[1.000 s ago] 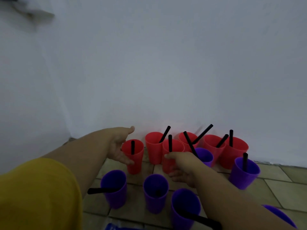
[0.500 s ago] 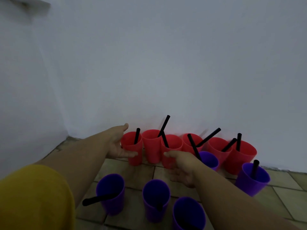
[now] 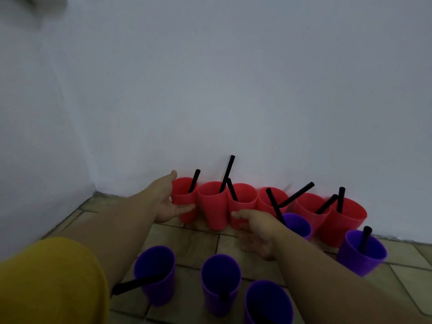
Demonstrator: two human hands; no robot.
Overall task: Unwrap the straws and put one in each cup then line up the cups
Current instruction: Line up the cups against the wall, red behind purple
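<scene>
though forward before, leftmost red cup (image 3: 184, 197) now against its neighbour (image 3: 212, 204)

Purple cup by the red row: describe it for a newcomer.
Red cups line the foot of the white wall. Just right of the right hand, one purple cup sits before them. Of the purple cups, only its straw crosses a red cup.

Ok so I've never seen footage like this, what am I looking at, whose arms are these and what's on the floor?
No machine here: one camera worn on a person's head looks down at their bare arms. On the tiled floor, six red cups stand along the white wall, with five purple cups nearer, most holding black straws. The left hand wraps the leftmost red cup; the right hand rests its thumb on the third red cup.
</scene>
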